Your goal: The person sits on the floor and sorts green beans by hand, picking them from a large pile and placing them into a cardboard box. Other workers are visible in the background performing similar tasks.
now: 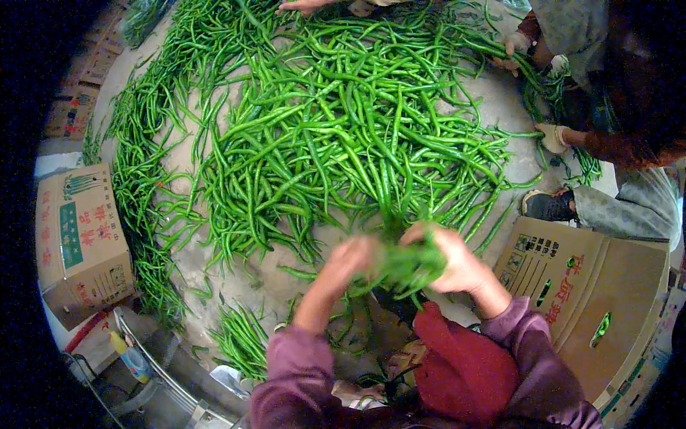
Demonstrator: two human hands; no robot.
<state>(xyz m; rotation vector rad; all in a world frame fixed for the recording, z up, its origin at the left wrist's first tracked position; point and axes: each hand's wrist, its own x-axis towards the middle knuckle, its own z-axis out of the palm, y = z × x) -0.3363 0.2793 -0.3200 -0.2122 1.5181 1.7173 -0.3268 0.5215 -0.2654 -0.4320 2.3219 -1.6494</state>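
Note:
A broad heap of long green chili peppers [343, 128] covers the ground before me. At its near edge my right hand [453, 260] is curled round a bunch of green peppers [410, 263], which is blurred. Close to the bunch's left side is my left hand [356, 257], also blurred; whether its fingers hold any peppers cannot be told. A smaller bundle of peppers [241, 338], laid roughly parallel, lies on the ground to the left of my left forearm.
A printed cardboard box [86, 230] stands at the left, another [579, 305] at the right with peppers showing through its slots. A metal-framed item [161, 370] is at lower left. Co-workers' gloved hands [552, 138] hold peppers at upper right; another hand [303, 5] is at the top.

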